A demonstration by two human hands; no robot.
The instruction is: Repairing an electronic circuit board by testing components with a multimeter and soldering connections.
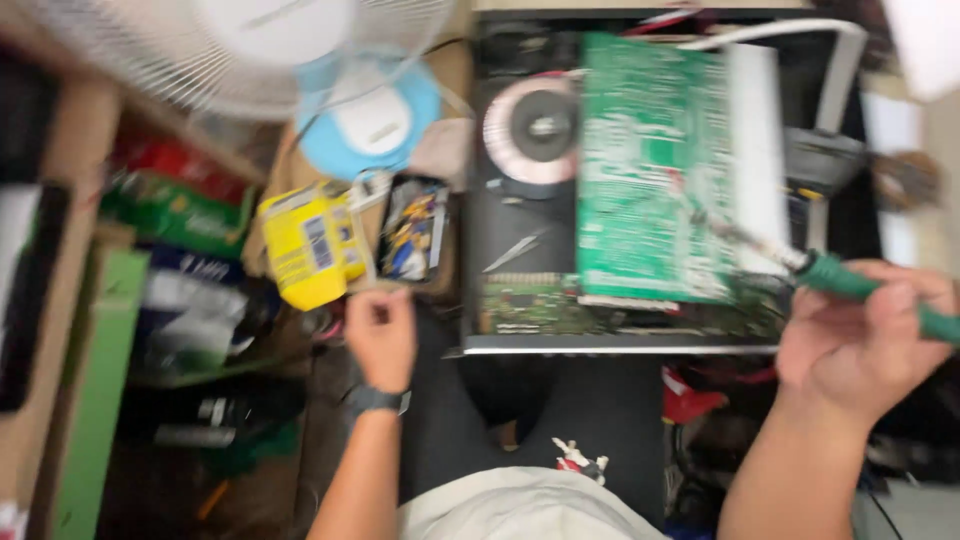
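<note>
My right hand (860, 335) grips a green-handled soldering iron (850, 282), whose metal tip points up-left onto a large green circuit board (650, 170). That board lies tilted over an open black electronics chassis (520, 260) holding a round pinkish transformer (535, 128). My left hand (382, 335), with a dark watch at the wrist, hovers left of the chassis with its fingers pinched together; whether something thin is between them is too blurred to tell. A yellow box (305, 245) and a small open tin of parts (412, 228) sit just above that hand.
A white fan (250, 50) with a blue base (375, 120) stands at the back left. Cardboard boxes and green packages (175, 210) crowd the left side. A white cable (800, 30) loops over the chassis. Red clutter (690, 395) lies below it.
</note>
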